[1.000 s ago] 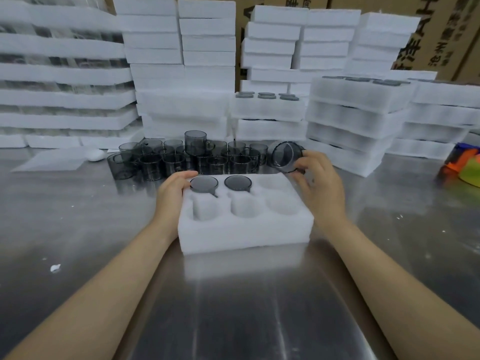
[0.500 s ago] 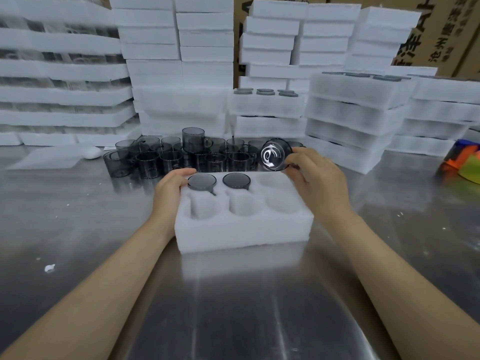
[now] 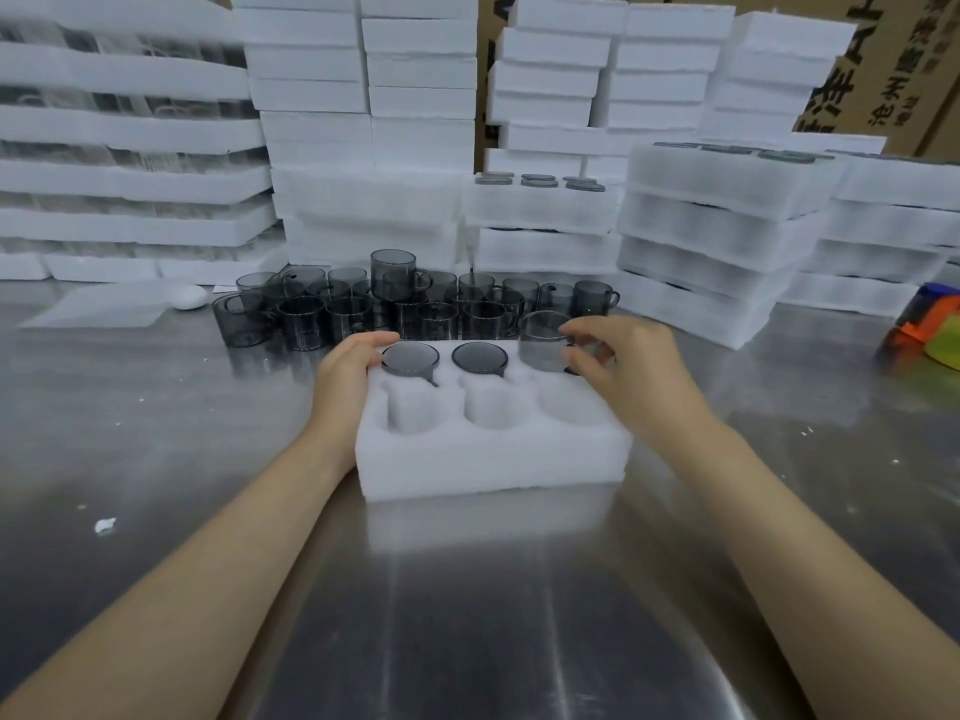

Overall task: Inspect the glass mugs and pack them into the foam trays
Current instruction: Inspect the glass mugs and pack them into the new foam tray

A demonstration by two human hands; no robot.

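Note:
A white foam tray [image 3: 488, 454] with six pockets lies on the steel table in front of me. Two smoky glass mugs [image 3: 410, 358] [image 3: 479, 357] sit upside down in its far-left and far-middle pockets. My right hand [image 3: 623, 371] pinches a third smoky mug [image 3: 543, 340] upright over the far-right pocket, its lower part at the foam. My left hand [image 3: 345, 374] holds the tray's left far corner, fingers touching the first mug's edge. The three near pockets hold nothing.
Several loose smoky mugs [image 3: 415, 304] cluster just behind the tray. Stacks of foam trays [image 3: 711, 226] rise behind and to both sides, some filled. A flat foam sheet [image 3: 109, 306] lies far left; a colourful object [image 3: 930, 330] sits at the right edge.
My right hand turned the mug from tilted, with its bottom facing me, to upright and lowered it onto the tray's far-right pocket. My left hand stayed on the tray.

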